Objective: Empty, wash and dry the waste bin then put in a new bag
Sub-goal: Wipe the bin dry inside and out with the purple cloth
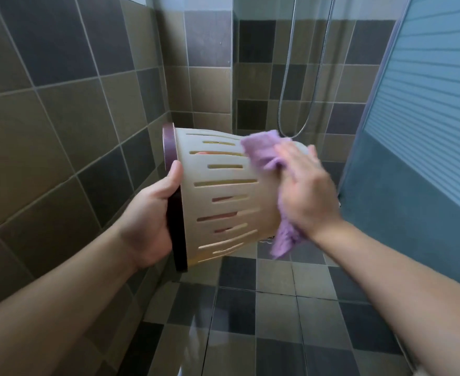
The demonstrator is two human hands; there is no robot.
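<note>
Waste bin [223, 196] empty, held sideways — left hand [153, 215] grips its rim; right hand [304, 191] presses purple cloth [264, 153] against the base. Drying underway — new bag outstanding.

Wall of brown, tan and dark grey square tiles [60, 109], matching chequered tiled floor [275, 308], silver shower hose [287, 77] hanging down the far wall, frosted blue ribbed glass door [427, 109] at right
</note>
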